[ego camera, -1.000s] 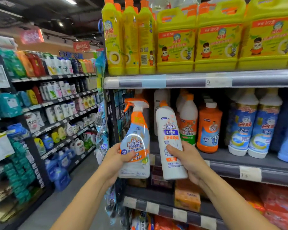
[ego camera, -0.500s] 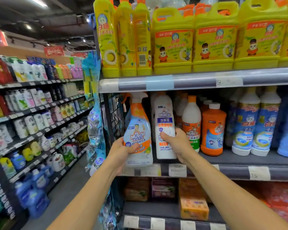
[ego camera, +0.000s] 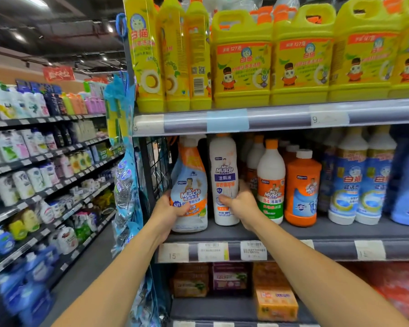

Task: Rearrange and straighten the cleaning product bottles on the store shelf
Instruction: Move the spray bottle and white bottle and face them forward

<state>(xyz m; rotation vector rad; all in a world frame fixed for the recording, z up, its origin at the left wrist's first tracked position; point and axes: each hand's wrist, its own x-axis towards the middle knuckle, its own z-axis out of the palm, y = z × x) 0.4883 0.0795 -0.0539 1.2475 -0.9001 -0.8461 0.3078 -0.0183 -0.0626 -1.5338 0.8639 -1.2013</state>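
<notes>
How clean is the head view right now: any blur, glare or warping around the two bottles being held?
Head view: evenly lit, the spray bottle and white bottle labels legible; edges smear, worst on the blue bottles lower left; wide-angle warp bows the upper shelf rail, which carries a mild sheen; no harsh shadows.

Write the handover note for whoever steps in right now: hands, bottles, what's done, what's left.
Left hand: grips the spray bottle low on its left side.
Right hand: grips the white bottle around its lower half.
Position: both bottles are upright at the left end of the middle shelf, labels forward. The white bottle is beside the 84 bottle.
Done: both appear set down on the shelf.
Left: let go. The spray bottle looks slightly nearer the front edge than its neighbours, so it probably needs nudging into line. Then check the rest of the row.
</notes>
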